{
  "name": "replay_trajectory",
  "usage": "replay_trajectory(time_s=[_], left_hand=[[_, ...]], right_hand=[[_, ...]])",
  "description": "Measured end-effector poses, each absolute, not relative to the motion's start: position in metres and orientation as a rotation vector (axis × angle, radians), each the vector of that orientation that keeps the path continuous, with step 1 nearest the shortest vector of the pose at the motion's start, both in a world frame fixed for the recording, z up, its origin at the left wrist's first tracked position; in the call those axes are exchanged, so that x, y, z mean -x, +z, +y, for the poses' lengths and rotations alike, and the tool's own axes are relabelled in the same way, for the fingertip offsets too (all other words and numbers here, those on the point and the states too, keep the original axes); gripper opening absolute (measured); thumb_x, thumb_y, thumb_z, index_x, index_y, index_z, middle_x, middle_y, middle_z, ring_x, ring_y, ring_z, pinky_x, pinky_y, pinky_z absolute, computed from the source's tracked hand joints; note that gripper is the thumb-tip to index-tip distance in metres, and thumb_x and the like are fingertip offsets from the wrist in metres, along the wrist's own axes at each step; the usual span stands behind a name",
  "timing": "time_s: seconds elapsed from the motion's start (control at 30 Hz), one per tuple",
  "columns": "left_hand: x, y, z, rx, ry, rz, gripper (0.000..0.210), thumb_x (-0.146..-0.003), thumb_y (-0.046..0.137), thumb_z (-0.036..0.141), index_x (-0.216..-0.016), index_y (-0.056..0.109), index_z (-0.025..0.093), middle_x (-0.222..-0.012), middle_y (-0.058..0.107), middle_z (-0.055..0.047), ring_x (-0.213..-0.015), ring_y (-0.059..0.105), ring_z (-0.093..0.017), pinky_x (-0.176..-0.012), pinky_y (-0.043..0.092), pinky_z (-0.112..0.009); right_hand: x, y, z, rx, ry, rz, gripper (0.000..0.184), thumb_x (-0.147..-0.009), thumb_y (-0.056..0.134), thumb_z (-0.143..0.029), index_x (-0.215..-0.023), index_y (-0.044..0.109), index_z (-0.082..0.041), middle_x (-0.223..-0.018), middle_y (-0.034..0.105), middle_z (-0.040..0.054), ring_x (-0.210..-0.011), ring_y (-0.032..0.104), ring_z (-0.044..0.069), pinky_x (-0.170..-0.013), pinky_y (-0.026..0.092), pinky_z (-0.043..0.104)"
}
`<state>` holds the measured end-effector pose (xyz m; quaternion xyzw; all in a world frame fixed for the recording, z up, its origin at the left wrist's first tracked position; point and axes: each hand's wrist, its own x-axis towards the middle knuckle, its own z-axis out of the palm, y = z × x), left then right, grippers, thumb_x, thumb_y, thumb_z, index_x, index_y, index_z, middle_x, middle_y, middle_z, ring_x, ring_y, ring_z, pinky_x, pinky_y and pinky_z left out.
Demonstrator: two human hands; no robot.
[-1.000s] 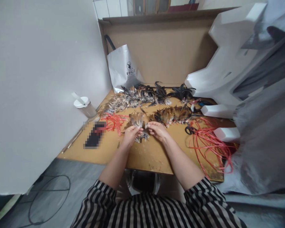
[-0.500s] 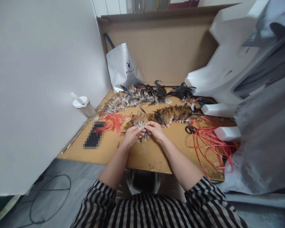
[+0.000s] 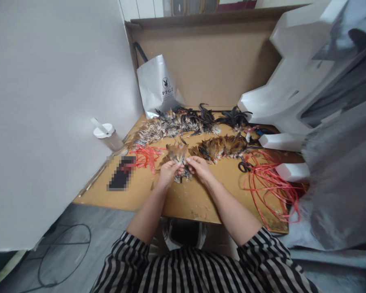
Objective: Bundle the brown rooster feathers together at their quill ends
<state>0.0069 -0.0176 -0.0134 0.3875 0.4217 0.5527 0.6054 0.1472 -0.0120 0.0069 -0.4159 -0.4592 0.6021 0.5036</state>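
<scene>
1. Pinching the pale bases of a small fanned bunch of brown and buff feathers (image 3: 177,152), the left hand (image 3: 168,173) grips it just above the bare tan tabletop (image 3: 177,203). Too loose a pinch could let quills slide and the fan go uneven.
2. Right hand (image 3: 201,167): thumb and fingertips drawn together at the bunch's right edge; cannot tell whether a quill is between them. A sharp pull there could bend or strip one.
3. Fluffy grey-white feathers (image 3: 183,177) lie under the fingers, loose or attached, unclear. A brushing knuckle might scatter them.
4. Row of glossy brown-and-black feathers (image 3: 228,146) near the right hand; a sideways sweep could mix the groups.
5. Loose tangle of shiny red plastic strands (image 3: 262,185) beside black-handled scissors (image 3: 244,166). Forearm near; a snag might drag both.
</scene>
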Motion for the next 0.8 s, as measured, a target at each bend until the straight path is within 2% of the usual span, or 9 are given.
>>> replay_trajectory(time_s=[0.37,0.57,0.8], left_hand=[[-0.0077,-0.0136,-0.0184,-0.942,1.272,0.931,0.023,-0.061,0.069,0.030,-0.070,0.060,0.011,-0.064,0.064,-0.003,-0.047,0.054,-0.007,-0.048,0.043,-0.019],[-0.0080,-0.0123,-0.0190,-0.922,1.283,0.926,0.026,-0.060,0.070,0.032,-0.071,0.059,0.010,-0.065,0.065,-0.005,-0.048,0.054,-0.007,-0.049,0.043,-0.020],[-0.0092,-0.0110,-0.0188,-0.920,1.336,0.931,0.026,-0.060,0.070,0.032,-0.070,0.058,0.011,-0.061,0.063,-0.002,-0.045,0.052,-0.005,-0.047,0.042,-0.018]], right_hand=[[-0.1457,0.0058,-0.0111,0.979,1.503,-1.058,0.026,-0.055,0.072,-0.036,-0.061,0.057,-0.015,-0.041,0.046,-0.0059,-0.035,0.031,0.004,-0.037,0.020,0.020],[-0.1486,0.0063,-0.0113,0.944,1.649,-0.939,0.027,-0.052,0.074,-0.033,-0.061,0.056,-0.014,-0.041,0.046,-0.0055,-0.037,0.032,0.004,-0.037,0.019,0.018],[-0.1505,0.0052,-0.0094,0.912,1.818,-0.844,0.028,-0.050,0.076,-0.030,-0.061,0.056,-0.013,-0.042,0.047,-0.0053,-0.037,0.031,0.002,-0.035,0.017,0.015]])
